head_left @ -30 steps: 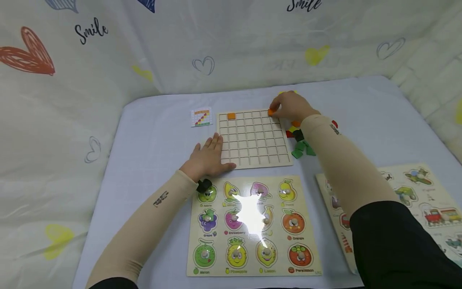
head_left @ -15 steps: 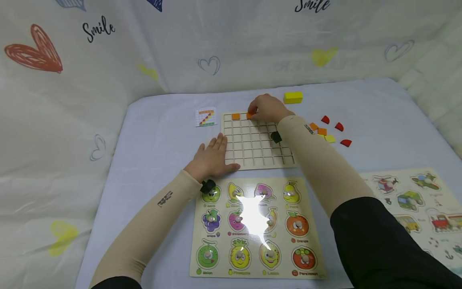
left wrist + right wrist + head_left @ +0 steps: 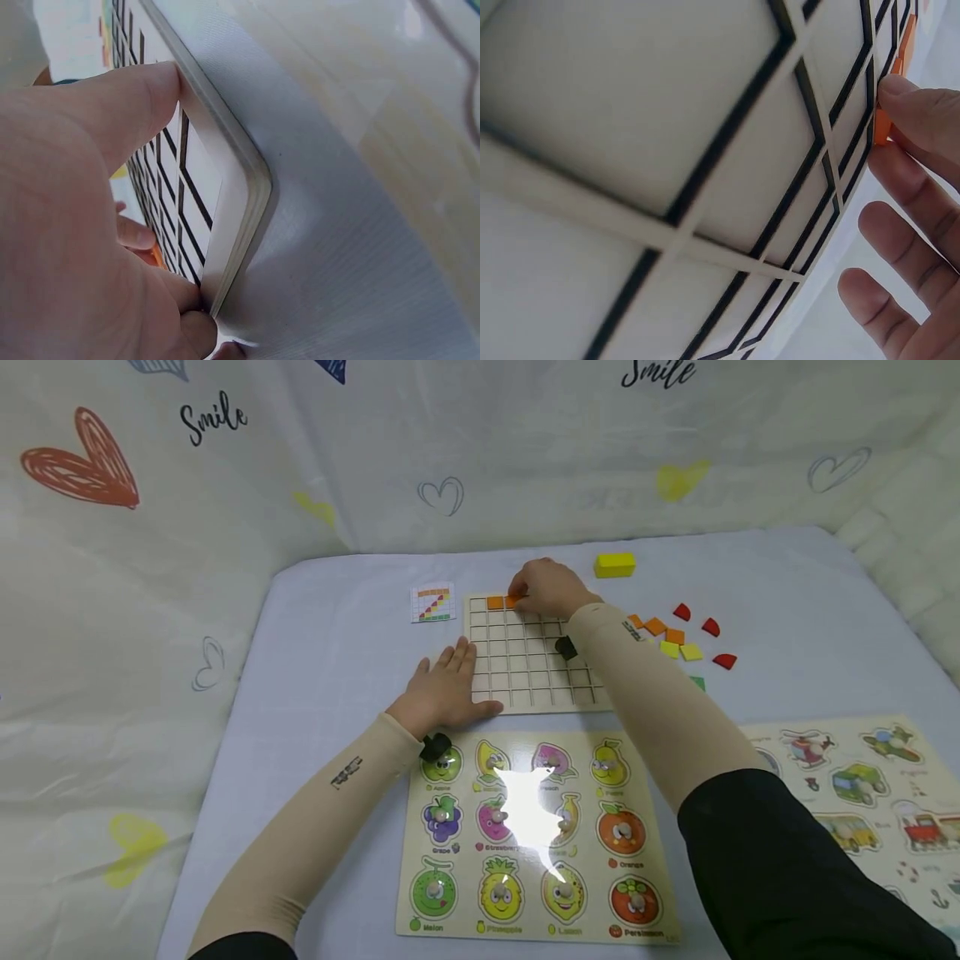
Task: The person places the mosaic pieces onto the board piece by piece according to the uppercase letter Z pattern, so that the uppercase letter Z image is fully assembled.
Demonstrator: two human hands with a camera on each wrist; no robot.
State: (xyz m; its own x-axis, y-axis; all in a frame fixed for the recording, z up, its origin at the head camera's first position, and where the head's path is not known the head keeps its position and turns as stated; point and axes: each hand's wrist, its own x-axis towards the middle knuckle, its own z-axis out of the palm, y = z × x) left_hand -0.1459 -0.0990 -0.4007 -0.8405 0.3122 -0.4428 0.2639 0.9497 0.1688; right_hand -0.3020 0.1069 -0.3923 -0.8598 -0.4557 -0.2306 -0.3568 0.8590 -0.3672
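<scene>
My left hand (image 3: 444,689) lies along the left side of a pale wooden grid board (image 3: 510,672). In the left wrist view, its thumb (image 3: 146,94) presses on the board's border, near a corner. At the board's far row, my right hand (image 3: 551,587) pinches an orange square tile (image 3: 883,126) between thumb and index finger, with the other fingers held loosely apart. Just left of that tile, another orange tile (image 3: 495,602) sits in the same row. A small card (image 3: 432,603) with a coloured grid pattern lies left of the board.
Loose orange tiles (image 3: 675,636), yellow tiles (image 3: 691,652), red quarter-round pieces (image 3: 711,627) and a partly hidden green piece (image 3: 698,682) lie to the right. Behind stands a yellow block (image 3: 615,565). A fruit puzzle (image 3: 663,893) is in front, a vehicle puzzle (image 3: 892,785) front right.
My right hand has carried the orange tile leftward from the board's far right corner to beside the placed orange tile. My left hand stays at the board's side; the head view has shifted slightly.
</scene>
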